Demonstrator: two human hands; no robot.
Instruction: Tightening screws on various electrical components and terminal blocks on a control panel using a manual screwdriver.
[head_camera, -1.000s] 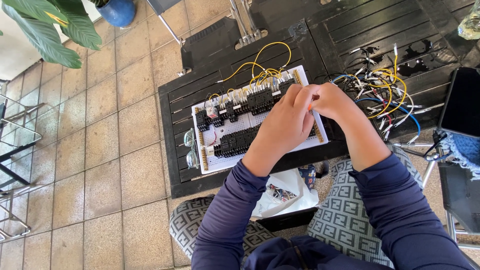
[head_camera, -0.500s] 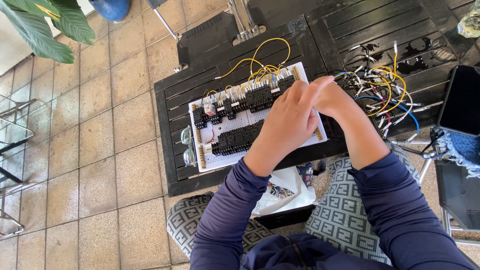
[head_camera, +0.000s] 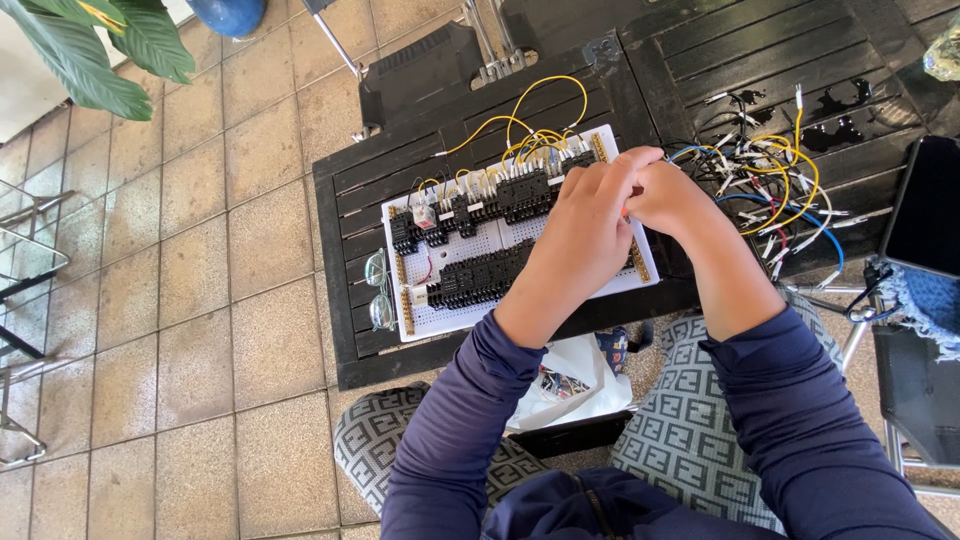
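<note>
Both hands met over right end of white board (head_camera: 470, 300), on dark slatted table (head_camera: 345, 260). Left hand (head_camera: 585, 235) lay curled over relays (head_camera: 485, 280); right hand (head_camera: 672, 198) pinched near board's edge, grasp hidden, cannot tell. Best done slowly: steady board, seat each lead squarely, avoid snagging yellow wires (head_camera: 520, 115). Spare leads (head_camera: 770, 180) just right.

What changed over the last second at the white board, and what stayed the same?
Little changed: both hands, the left hand and right hand, remain together over the right end of the white board, shifting only slightly. The loose wires, glasses and board stayed put.
</note>
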